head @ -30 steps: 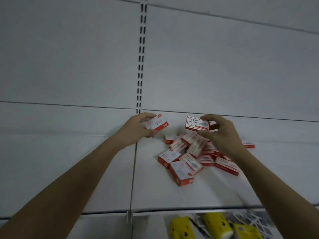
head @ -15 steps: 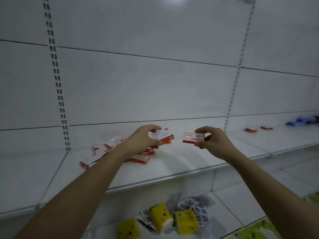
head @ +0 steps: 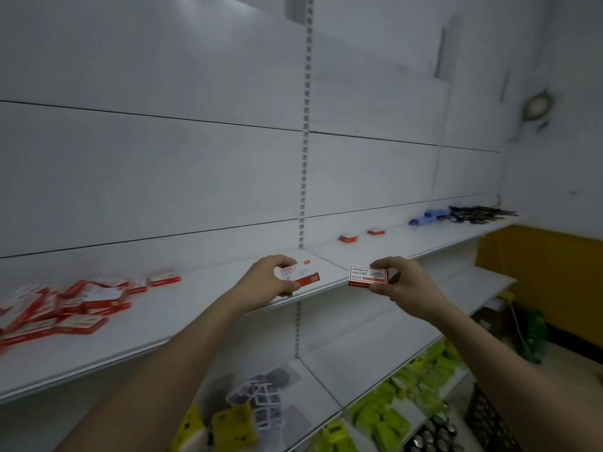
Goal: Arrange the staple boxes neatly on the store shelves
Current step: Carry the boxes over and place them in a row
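**What I can't make out from here**

The heap of staple boxes [head: 62, 308] on my left is smeared with blur and runs off the picture's left edge, so I can't count them or read their print. My left hand [head: 264, 282] covers part of its box [head: 301, 276], whose lettering is too blurred to read. On the box [head: 368, 276] in my right hand [head: 403, 287], only the top lines are legible. The two far boxes [head: 348, 238] are too small to read. The dark things [head: 479, 212] at the shelf's far end are unidentifiable. The yellow packs [head: 228, 425] below are blurred and cut off by the bottom edge.
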Action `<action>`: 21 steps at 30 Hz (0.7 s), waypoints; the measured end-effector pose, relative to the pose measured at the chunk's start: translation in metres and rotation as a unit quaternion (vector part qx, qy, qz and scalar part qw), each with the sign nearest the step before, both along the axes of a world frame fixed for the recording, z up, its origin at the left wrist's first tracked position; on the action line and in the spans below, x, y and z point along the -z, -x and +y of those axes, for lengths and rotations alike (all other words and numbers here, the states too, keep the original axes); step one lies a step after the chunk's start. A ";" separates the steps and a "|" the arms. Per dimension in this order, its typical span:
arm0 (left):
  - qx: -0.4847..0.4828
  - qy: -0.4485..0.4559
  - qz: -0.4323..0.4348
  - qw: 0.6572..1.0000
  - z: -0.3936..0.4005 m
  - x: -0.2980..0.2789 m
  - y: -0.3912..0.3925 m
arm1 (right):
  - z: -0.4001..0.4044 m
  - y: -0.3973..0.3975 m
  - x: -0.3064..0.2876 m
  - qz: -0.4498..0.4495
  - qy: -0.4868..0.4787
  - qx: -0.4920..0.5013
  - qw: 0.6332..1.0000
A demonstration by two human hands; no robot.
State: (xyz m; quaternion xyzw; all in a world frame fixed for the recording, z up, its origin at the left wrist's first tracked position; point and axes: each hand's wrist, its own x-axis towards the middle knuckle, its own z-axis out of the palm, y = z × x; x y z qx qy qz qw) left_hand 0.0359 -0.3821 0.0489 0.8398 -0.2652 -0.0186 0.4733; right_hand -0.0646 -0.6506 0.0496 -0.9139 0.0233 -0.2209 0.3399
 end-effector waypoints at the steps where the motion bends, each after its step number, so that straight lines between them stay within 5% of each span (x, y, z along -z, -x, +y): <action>1: 0.005 0.003 0.001 1.000 -0.016 0.001 -0.003 | -0.015 0.001 0.001 -0.002 -0.004 0.010 1.000; 21: 0.052 0.010 0.001 0.999 -0.295 0.037 -0.190 | -0.256 -0.171 0.024 0.032 0.068 0.065 0.995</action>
